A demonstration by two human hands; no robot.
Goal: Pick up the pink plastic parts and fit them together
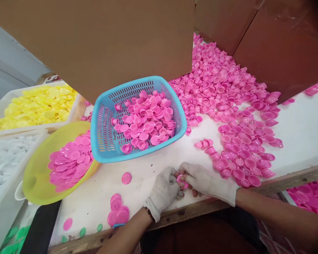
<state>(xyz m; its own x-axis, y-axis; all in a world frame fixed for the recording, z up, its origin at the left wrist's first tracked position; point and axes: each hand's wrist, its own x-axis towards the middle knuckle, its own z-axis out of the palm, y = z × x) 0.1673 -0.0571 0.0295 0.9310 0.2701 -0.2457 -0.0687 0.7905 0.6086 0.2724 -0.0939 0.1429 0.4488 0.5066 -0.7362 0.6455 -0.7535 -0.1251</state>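
Observation:
My left hand [164, 189] and my right hand [202, 180], both in pale fingertip-less gloves, meet at the table's front edge. Between their fingertips they pinch a small round pink plastic piece [182, 181]; the fingers hide much of it, so I cannot tell whether it is a cup or a lid. Left of my left hand lie a single pink disc [126, 178] and a cluster of pink lids [118, 211]. Pink toy cups [238, 155] are spread just beyond my right hand.
A blue basket [100, 155] holds small pink pieces. Beside it stands a yellow bowl [34, 180] of pink discs. White trays of yellow pieces [47, 106] and white pieces [7, 162] are at left. Cardboard boxes [108, 42] rise behind, next to a large pink heap [214, 77].

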